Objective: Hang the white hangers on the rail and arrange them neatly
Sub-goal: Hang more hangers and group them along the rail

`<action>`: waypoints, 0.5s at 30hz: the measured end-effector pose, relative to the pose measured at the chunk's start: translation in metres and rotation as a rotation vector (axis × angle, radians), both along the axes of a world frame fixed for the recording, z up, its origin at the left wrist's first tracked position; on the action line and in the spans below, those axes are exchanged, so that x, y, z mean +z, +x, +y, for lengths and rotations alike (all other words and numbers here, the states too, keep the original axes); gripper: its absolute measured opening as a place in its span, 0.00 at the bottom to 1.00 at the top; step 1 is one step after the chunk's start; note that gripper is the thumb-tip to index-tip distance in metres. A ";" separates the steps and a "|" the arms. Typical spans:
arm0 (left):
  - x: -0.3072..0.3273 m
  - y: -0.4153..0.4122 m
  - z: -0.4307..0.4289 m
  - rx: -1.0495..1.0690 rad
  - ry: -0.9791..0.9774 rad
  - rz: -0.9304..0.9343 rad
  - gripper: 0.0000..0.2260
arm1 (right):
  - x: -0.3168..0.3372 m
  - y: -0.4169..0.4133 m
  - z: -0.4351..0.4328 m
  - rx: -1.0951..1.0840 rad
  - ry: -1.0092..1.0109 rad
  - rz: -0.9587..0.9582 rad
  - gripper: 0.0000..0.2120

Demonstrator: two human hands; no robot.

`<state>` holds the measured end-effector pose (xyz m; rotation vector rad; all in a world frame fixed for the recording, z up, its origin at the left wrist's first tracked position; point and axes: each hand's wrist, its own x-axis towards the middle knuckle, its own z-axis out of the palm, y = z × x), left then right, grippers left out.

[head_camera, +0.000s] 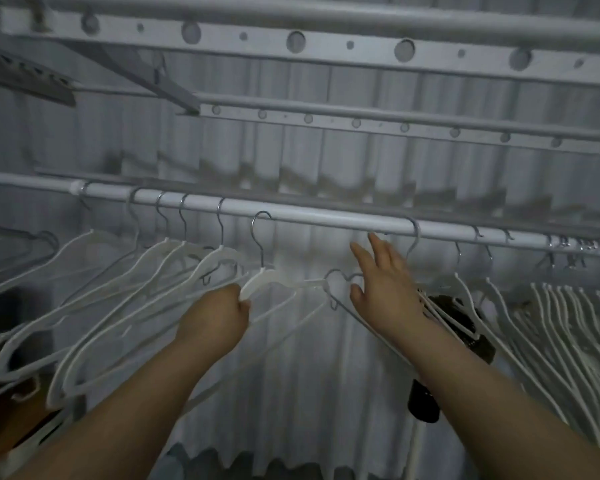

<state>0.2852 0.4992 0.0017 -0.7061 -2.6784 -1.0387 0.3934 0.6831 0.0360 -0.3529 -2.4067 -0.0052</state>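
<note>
L hand (215, 317) was curled round the shoulder of one white hanger (267, 277) just below the rail (326, 216), fingers and thumb closed on the plastic near its neck. Its hook (261, 216) stood upright at rail height. Couldn't tell whether it sat over the rail or only in front of it. The hanger's long axis slanted down and away from the rail toward the person, approx. the same lean as the hung hangers (118, 282) further along the rail's left part.

R hand (381, 289) was open w/ fingers straight and spread, holding nothing. It was just under the rail's bare middle stretch, fingertips near the rail's underside. A loose hanger hook (340, 273) lay sideways below the rail, between the two hands and beside the R thumb; contact unclear. More white hangers, the right-end bunch (551, 306), were packed at the rail's far right.

Judgement: the next move turned on hook vs rail, i.e. the hook had to be over the top of the rail before L hand let go. L hand was the nearer one for that. R hand was nearer the sideways hook, which probably needed turning upright to go on the bare stretch.
</note>
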 end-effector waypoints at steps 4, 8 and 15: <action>0.005 -0.033 0.001 0.021 0.044 0.072 0.10 | 0.007 -0.043 0.014 -0.078 0.206 0.165 0.32; 0.009 -0.056 -0.001 0.016 0.071 0.065 0.09 | 0.016 -0.056 0.022 -0.138 0.192 0.228 0.31; 0.011 -0.074 0.005 0.045 0.021 0.114 0.10 | 0.012 -0.065 0.029 -0.182 0.253 0.261 0.32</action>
